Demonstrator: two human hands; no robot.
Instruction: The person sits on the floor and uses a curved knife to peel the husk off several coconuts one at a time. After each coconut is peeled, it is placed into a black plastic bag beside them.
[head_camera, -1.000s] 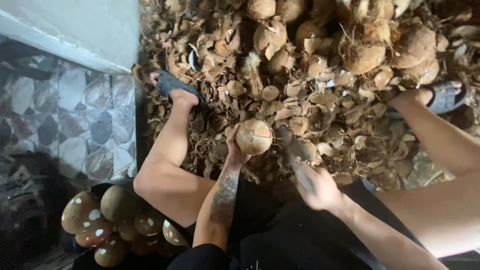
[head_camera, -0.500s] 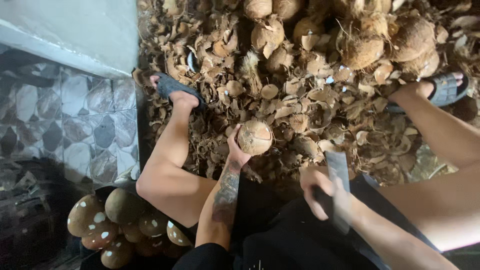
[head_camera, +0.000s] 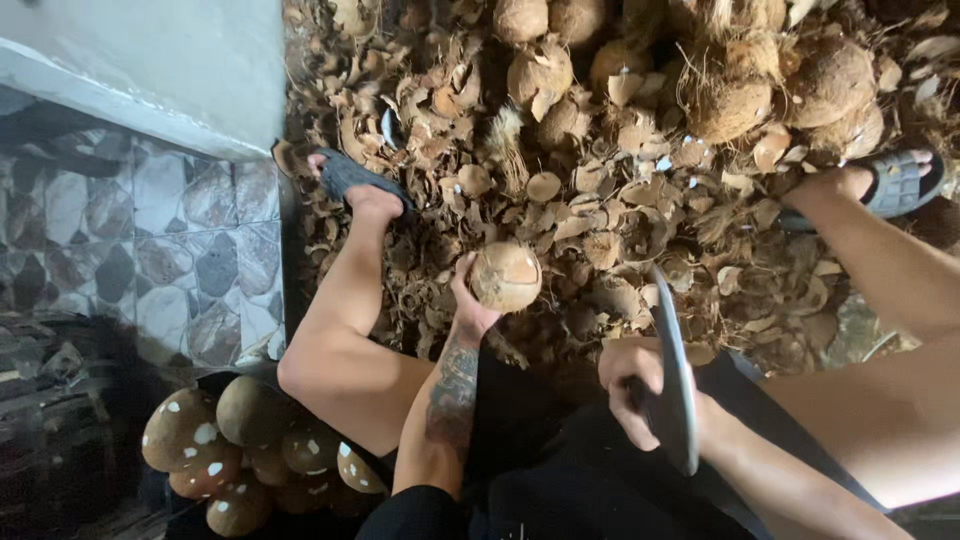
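Rough, fibrous brown coconut (head_camera: 505, 277); dull grey, seemingly metal blade (head_camera: 672, 385); dry, flaky husk chips (head_camera: 640, 215).

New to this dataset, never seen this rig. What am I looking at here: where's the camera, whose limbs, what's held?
There is no machine here. A person wears one camera on the head, and it looks down at their own hands, knees and feet. The left hand grips a round, partly husked coconut with its fingers. The right hand holds a broad cleaver by the handle, blade raised beside the coconut. Both feet wear grey sandals. The ground is covered in a heap of brown husk scraps, with whole hairy coconuts at the far side. By the left knee is a pile of peeled coconuts, brown with white patches. At the left is a tiled floor.
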